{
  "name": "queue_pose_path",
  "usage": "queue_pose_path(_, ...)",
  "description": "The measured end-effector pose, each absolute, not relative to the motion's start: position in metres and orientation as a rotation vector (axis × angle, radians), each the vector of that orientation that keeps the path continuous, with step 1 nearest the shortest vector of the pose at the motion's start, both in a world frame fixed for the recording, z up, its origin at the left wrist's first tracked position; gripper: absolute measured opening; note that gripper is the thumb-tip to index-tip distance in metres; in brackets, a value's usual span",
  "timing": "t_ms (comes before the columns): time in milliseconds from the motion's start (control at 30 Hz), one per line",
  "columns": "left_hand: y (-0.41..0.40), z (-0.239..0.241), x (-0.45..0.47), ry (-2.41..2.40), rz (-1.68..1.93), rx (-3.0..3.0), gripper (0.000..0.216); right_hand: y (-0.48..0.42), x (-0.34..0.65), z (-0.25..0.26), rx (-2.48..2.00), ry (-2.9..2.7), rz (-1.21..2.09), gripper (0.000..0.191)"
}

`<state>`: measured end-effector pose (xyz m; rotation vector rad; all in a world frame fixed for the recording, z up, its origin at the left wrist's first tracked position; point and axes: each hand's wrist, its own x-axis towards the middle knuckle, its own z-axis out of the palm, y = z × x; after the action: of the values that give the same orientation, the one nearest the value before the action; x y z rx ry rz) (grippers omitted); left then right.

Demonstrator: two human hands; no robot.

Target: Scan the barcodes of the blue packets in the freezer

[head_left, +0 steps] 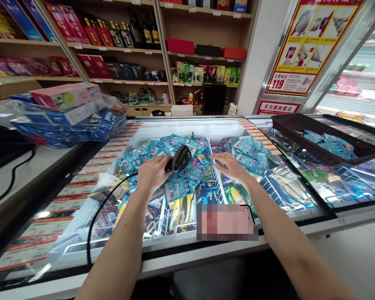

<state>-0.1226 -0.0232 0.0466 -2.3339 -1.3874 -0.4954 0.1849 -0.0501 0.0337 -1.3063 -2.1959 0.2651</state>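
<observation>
My left hand (153, 171) is wrapped around the handle of a black barcode scanner (181, 158), whose cord runs down to the left. Beneath it spreads a pile of light-blue packets (178, 188) on the glass-topped freezer. My right hand (227, 166) is over the packets to the right, fingers stretched out and apart, with no object visibly gripped. Close to its fingertips lie the pile's right edge and a white wire divider (217, 177) inside the freezer. Beyond that hand is a second, smaller group of blue packets (251, 155).
A dark plastic basket (287, 121) holding blue packets stands at the right. A phone (226, 223) with a blurred screen lies at the front edge. Plastic-wrapped boxes (70, 114) are stacked at the left. Shelves of goods (118, 49) line the back.
</observation>
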Motion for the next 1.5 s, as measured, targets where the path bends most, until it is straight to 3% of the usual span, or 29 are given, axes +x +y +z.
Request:
queue_pose_path(100,-0.024,0.046,-0.124,-1.380,-0.484,-2.342,0.030,-0.055,0.169,0.033,-1.136,-2.418,0.419,0.041)
queue_pose_path(267,-0.023,0.045,-0.125,-1.370,-0.468,-2.354,0.030,-0.050,0.173,0.025,-1.149,-2.504,0.379,0.031)
queue_pose_path(467,-0.023,0.044,-0.123,-1.353,-0.489,-2.352,0.030,-0.047,0.182,0.023,-1.374,-2.208,0.251,0.042)
queue_pose_path(633,-0.025,0.045,-0.119,-1.302,-0.482,-2.382,0.030,-0.042,0.178,0.016,-1.426,-2.280,0.184,0.059)
queue_pose_path(900,-0.025,0.044,-0.115,-1.211,-0.461,-2.442,0.031,-0.037,0.184,0.011,-1.645,-1.798,0.463,0.071)
queue_pose_path(1100,-0.029,0.044,-0.106,-1.174,-0.453,-2.504,0.031,-0.023,0.197,0.002,-1.543,-1.466,0.605,0.044)
queue_pose_path(1500,-0.034,0.044,-0.096,-1.166,-0.412,-2.580,0.032,-0.017,0.199,-0.005,-1.375,-1.386,0.710,0.039)
